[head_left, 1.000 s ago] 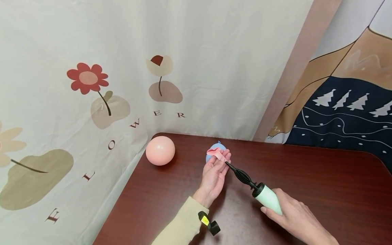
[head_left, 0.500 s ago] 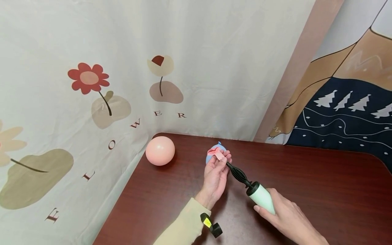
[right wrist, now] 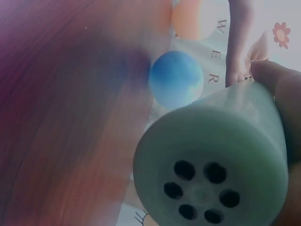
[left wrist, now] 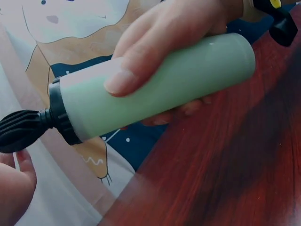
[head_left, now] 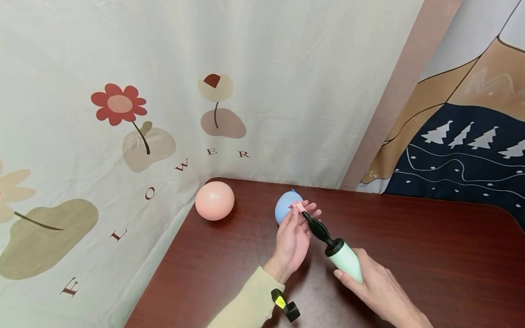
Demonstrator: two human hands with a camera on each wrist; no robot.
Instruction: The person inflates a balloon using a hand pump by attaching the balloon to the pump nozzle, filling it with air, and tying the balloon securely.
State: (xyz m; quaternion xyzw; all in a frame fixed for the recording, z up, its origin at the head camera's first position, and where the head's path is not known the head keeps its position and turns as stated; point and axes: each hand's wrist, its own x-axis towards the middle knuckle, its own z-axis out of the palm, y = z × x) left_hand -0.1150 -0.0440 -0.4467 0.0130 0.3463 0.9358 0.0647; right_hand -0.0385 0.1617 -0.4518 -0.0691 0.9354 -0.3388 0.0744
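Note:
My left hand (head_left: 291, 248) pinches a limp pink balloon (head_left: 299, 207) between thumb and finger, its other fingers spread. The black ribbed nozzle (head_left: 319, 229) of a pale green hand balloon pump (head_left: 346, 261) meets the balloon at those fingertips. My right hand (head_left: 383, 286) grips the pump's body, the thumb lying along it. The left wrist view gives the pump (left wrist: 160, 94) from the side; its holed round end (right wrist: 202, 194) fills the right wrist view. Just behind my left fingers sits an inflated blue balloon (head_left: 285, 207), partly covered by the hand.
An inflated peach balloon (head_left: 215, 201) rests near the back left corner of the dark red-brown table (head_left: 443, 246). A flower-printed pale curtain (head_left: 287, 91) hangs behind, and a dark cloth with white trees (head_left: 459, 157) hangs at the right.
The pump has moved left and slightly up, bringing its nozzle to the pink balloon. My left fingers have spread, and the limp balloon now mostly hides behind them, exposing more of the blue one.

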